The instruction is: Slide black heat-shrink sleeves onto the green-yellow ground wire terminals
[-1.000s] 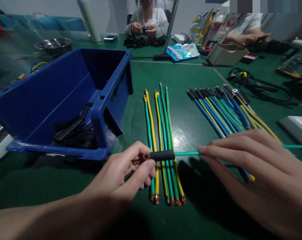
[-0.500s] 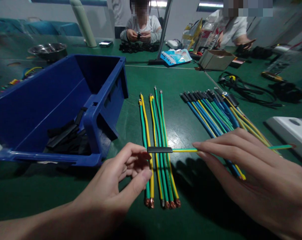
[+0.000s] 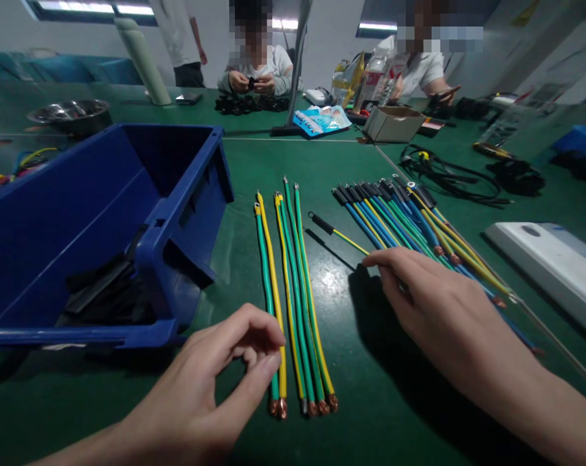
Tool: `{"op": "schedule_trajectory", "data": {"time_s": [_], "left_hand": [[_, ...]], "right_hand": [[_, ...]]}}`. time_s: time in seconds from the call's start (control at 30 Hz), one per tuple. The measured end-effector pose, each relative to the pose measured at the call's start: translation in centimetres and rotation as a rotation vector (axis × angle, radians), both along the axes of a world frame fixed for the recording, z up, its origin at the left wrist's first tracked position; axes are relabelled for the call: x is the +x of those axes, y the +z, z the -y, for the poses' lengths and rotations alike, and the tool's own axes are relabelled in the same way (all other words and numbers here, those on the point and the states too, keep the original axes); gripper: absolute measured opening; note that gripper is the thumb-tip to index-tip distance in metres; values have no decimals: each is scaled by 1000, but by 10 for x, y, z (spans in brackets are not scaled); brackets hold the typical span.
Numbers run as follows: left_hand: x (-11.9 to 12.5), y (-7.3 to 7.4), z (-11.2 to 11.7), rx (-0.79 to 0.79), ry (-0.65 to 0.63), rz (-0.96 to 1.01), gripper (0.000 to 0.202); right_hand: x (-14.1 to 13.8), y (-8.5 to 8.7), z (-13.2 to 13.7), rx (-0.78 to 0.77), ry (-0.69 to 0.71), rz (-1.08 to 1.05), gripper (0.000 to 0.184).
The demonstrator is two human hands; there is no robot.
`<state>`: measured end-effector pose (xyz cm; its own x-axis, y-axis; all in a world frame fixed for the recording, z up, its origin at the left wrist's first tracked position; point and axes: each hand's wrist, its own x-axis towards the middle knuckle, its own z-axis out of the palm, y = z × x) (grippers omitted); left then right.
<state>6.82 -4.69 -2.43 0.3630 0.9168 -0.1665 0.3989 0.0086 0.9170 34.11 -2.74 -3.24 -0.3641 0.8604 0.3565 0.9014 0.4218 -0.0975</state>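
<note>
My right hand (image 3: pixel 433 304) pinches a yellow-green wire (image 3: pixel 349 241) whose far end carries a black sleeve (image 3: pixel 322 224). That sleeved end hangs just above the green table, left of a fanned row of sleeved blue, yellow and green wires (image 3: pixel 394 217). My left hand (image 3: pixel 225 382) hovers loosely curled at the near end of a bundle of bare green-yellow wires (image 3: pixel 293 291); there is a gap between thumb and forefinger and nothing in it. Copper lugs (image 3: pixel 305 408) tip the bundle's near ends.
A blue bin (image 3: pixel 176 200) with black sleeve pieces (image 3: pixel 103 291) stands at the left. A white device (image 3: pixel 550 265) lies at the right, black cables (image 3: pixel 452 178) beyond it. A cardboard box (image 3: pixel 392 123) and a metal bowl (image 3: pixel 69 113) sit farther back. Other people work across the table.
My left hand has let go of the sleeved end. My right hand swung that wire away and to the right, toward the sleeved row. The view tilted up.
</note>
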Motion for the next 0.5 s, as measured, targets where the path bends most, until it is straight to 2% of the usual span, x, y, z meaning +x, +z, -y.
{"op": "schedule_trajectory", "data": {"time_s": [0.07,0.27,0.4,0.5], "left_hand": [[0,0,0,9,-16,-14,18],[-4,-6,-2,65,-68,-62,22],[-5,-11,-2,97,-89,-64,25],[-5,-14,0,120,-52,-58,25]], "right_hand": [[-1,-1,-2,-61,0,-66,25],[-13,0,-5,7,-57,-179,40],[-13,2,-5,-76,-37,-241,47],[-11,4,-8,-153,-27,-355,52]]}}
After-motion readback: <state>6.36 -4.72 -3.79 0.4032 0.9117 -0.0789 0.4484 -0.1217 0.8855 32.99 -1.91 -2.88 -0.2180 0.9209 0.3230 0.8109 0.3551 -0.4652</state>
